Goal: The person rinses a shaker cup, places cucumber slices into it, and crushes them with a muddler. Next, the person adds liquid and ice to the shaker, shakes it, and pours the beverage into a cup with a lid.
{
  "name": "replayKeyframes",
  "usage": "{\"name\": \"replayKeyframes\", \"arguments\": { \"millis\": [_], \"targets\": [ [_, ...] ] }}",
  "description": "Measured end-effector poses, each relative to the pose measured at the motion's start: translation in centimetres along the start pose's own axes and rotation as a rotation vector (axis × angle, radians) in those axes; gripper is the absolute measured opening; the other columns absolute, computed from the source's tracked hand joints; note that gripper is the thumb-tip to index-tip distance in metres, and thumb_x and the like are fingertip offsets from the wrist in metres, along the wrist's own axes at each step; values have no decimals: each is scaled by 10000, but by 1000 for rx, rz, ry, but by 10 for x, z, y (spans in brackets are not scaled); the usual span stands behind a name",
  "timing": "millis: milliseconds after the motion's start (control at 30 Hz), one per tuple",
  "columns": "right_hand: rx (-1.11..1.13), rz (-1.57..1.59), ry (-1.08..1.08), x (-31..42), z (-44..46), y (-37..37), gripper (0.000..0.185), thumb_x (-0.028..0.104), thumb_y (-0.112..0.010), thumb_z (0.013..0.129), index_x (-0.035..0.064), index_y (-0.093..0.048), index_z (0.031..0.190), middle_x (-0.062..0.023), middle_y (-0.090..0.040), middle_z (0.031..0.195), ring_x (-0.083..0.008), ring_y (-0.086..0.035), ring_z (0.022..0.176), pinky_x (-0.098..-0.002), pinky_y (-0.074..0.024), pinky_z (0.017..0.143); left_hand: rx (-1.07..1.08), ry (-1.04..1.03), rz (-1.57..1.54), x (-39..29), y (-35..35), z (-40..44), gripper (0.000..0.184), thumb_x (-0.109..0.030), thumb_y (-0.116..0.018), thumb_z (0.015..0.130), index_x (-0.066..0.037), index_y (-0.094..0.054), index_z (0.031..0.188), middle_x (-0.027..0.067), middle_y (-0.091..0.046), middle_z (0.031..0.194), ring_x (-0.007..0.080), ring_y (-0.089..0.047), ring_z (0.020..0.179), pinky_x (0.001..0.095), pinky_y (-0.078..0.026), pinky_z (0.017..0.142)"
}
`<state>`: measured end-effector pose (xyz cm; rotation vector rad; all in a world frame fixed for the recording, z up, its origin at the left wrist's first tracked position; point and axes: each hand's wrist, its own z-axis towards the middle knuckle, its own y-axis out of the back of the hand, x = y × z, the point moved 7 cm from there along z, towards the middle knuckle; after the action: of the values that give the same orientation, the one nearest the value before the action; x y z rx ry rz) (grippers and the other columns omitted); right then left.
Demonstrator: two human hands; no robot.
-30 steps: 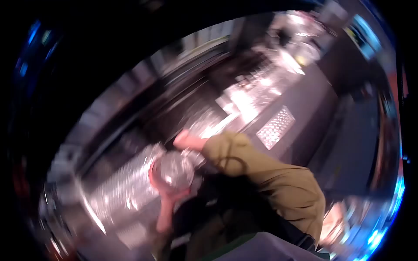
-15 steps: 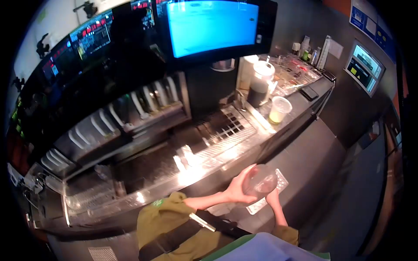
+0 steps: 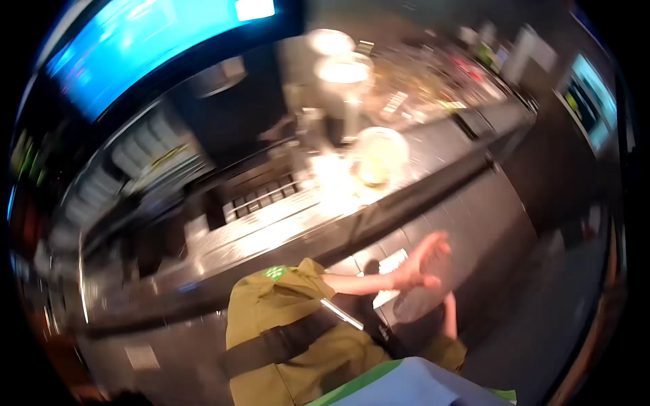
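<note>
1. Since the earlier frame, the left hand (image 3: 420,262) has come away from its wrap around the clear container (image 3: 415,304) and now stands spread beside it. The view has also swung, so the drink cup (image 3: 379,159) shows farther left.
2. Left hand: open. Fingers point toward the upper right of the view; the thumb side lies near the container's upper edge. Contact with the container cannot be determined.
3. Right hand (image 3: 450,308): seen at the container's right side, blurred and partly hidden. Whether its fingers grip the container cannot be told.
4. Container location: in front of the person's body, low in the view, between the two hands and off the near edge of the desk (image 3: 433,145). A white panel (image 3: 391,267) shows beyond it, at floor level.
5. Container orientation: the outline reads as a rounded smear, slightly longer from lower left to upper right. Blur conceals the rim and base; the direction of the mouth and the true long axis cannot be confirmed.
6. Desk: the drink cup, with pale yellow-green contents, stands upright near the front edge, under strong glare. A metal grid (image 3: 264,198) lies farther left.
</note>
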<state>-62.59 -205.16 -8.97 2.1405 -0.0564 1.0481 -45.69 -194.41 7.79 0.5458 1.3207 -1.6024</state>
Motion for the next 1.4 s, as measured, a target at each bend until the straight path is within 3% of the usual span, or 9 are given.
{"name": "replayKeyframes", "arguments": {
  "millis": [133,200,300,333,600,867,1100,1233,1400],
  "targets": [
    [-23,-149,73,16,109,138,237,173,-536,781,-35,-588,881,-238,-606,843,-326,-604,787,-388,-461,681,-116,-60,-60,13,5,107,1074,-384,-798,558,-45,-175,1364,74,-413,1183,174,-414,1070,325,-321,942],
    [-231,-233,222,40,152,219,256,200,-548,792,-35,-584,886,-205,-618,854,-288,-612,805,-362,-465,687,-153,-105,15,8,9,162,1071,-399,-788,553,-40,-181,1359,88,-427,1168,180,-432,1052,329,-333,930],
    [-409,54,173,64,214,294,288,206,-555,820,-17,-584,999,-163,-641,863,-262,-618,813,-347,-474,709,-181,-111,65,17,32,214,1104,-409,-796,538,-37,-158,1360,113,-414,1197,211,-461,1050,337,-358,923],
    [-465,36,281,73,240,306,235,159,-546,828,-24,-587,969,-84,-605,725,-113,-567,633,-267,-457,597,-214,-113,64,23,46,226,1105,-408,-796,537,-39,-157,1360,113,-414,1192,213,-460,1051,341,-359,922],
    [-389,-477,782,187,549,380,225,225,-603,757,22,-608,853,-150,-590,808,-316,-581,752,-402,-459,651,-780,-296,343,41,169,341,1141,-488,-790,520,-13,-169,1351,139,-411,1219,228,-442,1070,363,-353,927],
    [-234,-1100,1128,236,806,403,151,162,-557,754,107,-587,892,-93,-590,884,-277,-594,826,-398,-480,694,-1361,-385,768,29,182,418,1101,-418,-799,531,-30,-181,1356,138,-417,1179,245,-443,1072,366,-336,944],
    [514,-1339,1042,281,797,389,387,216,-586,717,106,-503,1079,-155,-620,952,-303,-589,919,-408,-477,753,-1670,-393,987,46,155,431,1064,-427,-782,563,-10,-194,1346,162,-415,1204,255,-454,1058,376,-344,928],
    [403,-1252,1221,264,830,385,397,270,-586,714,79,-500,1053,-187,-607,946,-329,-602,853,-426,-483,726,-1724,-390,1034,58,160,434,1067,-406,-788,563,4,-189,1346,166,-413,1214,253,-446,1061,383,-346,929],
    [377,-1369,1034,238,863,399,347,205,-546,731,37,-489,1029,-211,-614,864,-342,-605,805,-453,-491,661,-1720,-400,1121,56,172,442,1083,-365,-799,547,7,-176,1350,176,-402,1218,268,-436,1087,399,-336,953]
  ]
}}
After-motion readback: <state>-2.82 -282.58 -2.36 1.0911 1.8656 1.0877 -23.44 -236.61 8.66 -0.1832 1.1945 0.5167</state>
